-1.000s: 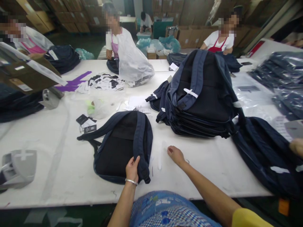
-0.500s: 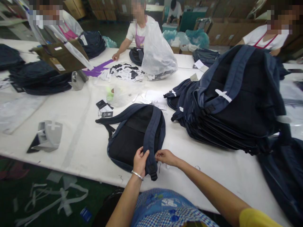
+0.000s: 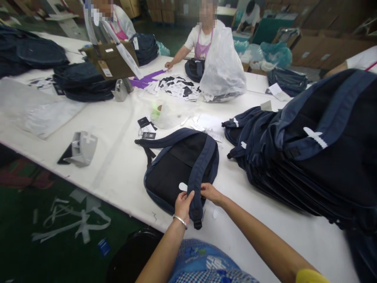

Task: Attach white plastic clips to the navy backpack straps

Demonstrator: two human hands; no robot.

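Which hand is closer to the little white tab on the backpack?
Left. The left hand grips the shoulder strap just below the white tab; the right hand pinches the strap's far side.

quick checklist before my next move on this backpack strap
1. Left hand grips the strap: ok.
2. Right hand pinches the strap's other edge: ok.
3. White tab shows beside the strap at the left fingertips: ok. Fastened or loose: cannot tell.
4. Backpack lies flat on the table, straps up: ok.
5. Stack of backpacks lies apart from it: ok.
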